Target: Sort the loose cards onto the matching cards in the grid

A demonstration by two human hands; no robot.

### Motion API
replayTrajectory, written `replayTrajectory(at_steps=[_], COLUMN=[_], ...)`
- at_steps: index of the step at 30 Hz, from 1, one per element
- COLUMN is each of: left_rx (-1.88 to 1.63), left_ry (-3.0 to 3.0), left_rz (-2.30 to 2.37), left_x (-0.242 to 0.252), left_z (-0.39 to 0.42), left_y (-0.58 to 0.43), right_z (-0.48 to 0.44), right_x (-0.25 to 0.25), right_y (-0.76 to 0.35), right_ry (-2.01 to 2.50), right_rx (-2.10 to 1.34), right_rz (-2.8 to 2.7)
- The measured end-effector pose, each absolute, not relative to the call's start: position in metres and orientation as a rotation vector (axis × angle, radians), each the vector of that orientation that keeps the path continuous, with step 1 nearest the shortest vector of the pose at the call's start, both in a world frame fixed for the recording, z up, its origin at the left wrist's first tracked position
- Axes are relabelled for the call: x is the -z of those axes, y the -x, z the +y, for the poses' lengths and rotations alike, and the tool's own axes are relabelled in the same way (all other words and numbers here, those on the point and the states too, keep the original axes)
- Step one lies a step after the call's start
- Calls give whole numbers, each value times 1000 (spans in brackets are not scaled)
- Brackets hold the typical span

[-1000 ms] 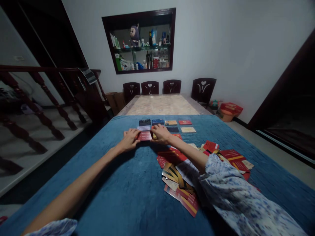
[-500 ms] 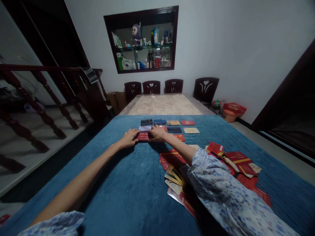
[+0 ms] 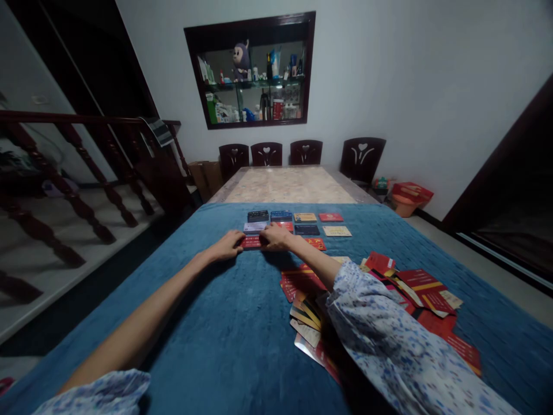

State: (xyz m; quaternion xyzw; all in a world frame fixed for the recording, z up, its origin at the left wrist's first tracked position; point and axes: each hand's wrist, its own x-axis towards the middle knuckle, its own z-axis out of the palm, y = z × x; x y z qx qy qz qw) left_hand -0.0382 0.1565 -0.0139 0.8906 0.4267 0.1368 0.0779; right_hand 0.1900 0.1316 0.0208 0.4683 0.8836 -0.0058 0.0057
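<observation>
A dark red card (image 3: 251,242), perhaps a small stack, lies in the nearest row on the blue cloth. My left hand (image 3: 228,245) grips its left end with curled fingers. At its right end, my right hand (image 3: 276,237) is closed on it, fingertips partly hidden. Just beyond it is a pale lilac card (image 3: 254,227). An orange-red card (image 3: 287,227) shows behind my right hand, and a red and yellow patterned card (image 3: 317,244) sits to its right. A dark card (image 3: 306,230) and a cream card (image 3: 337,231) continue the middle row.
The far row holds a black card (image 3: 258,215), a blue card (image 3: 281,215), a tan card (image 3: 305,217) and a red card (image 3: 330,217). Loose red cards (image 3: 425,282) and fanned yellowish cards (image 3: 306,311) lie around my right forearm. Chairs (image 3: 306,152) stand beyond the table.
Both hands stay at the two ends of the dark red card, with barely any movement. The view has shifted very slightly.
</observation>
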Motion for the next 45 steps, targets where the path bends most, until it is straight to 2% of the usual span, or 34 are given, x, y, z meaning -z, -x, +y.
replayTrajectory(at_steps=[12,21,36,45], left_rx=[-370,-369,-707,-925], left_ry=[-2593,-2643,-2694,-2782], left_rz=[1278,1278,1206,1189], left_x=[8,15,21,19], left_z=[157,158,147,132], left_y=[37,40,43,22], right_z=[134,130,123,101], right_x=[-14,-16,-29,-36], right_y=[-190,-190,-214,-254], right_ry=[-1540,-1553,-1540,-1633], right_rx=[151,108,-5,-189], right_rz=[2791,2784,2809,2856])
